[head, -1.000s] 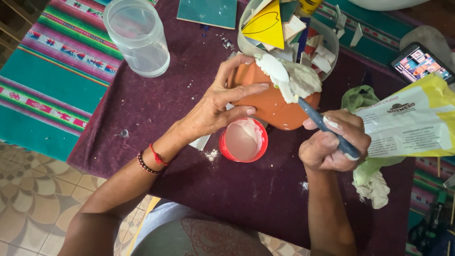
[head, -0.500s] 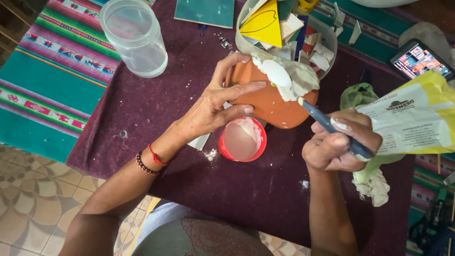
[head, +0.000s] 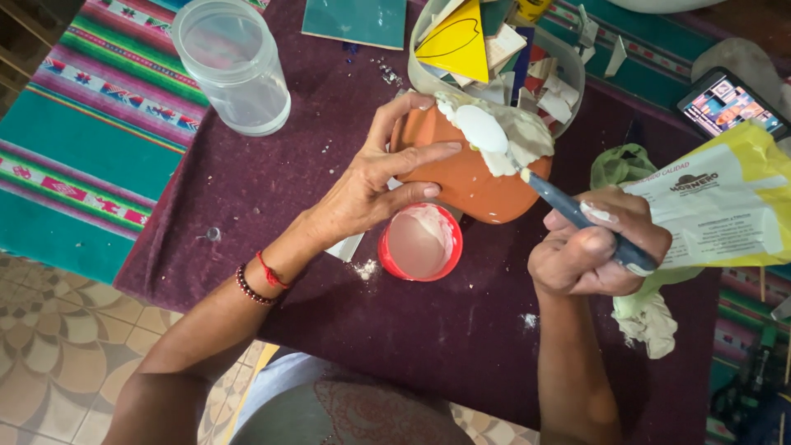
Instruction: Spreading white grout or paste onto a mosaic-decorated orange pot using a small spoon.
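Purple cloth (head: 461, 330) over a striped one covers the tabletop. Nearest, a red cup (head: 421, 242) of white paste sits just below the pot. Right hand (head: 595, 251), grip clamped on a blue-handled tool (head: 577, 216), has its tip in the white paste (head: 498, 136) on the clay pot (head: 470, 177). Left hand (head: 375, 181), fingers spread, steadies the pot on its side. Judged step: spreading paste over the pot's shoulder; next calls for an even stroke while the pot is held firm. Beyond: tub of tile shards (head: 503, 45), clear jar (head: 233, 66). Right: yellow bag (head: 717, 206), phone (head: 729, 103).
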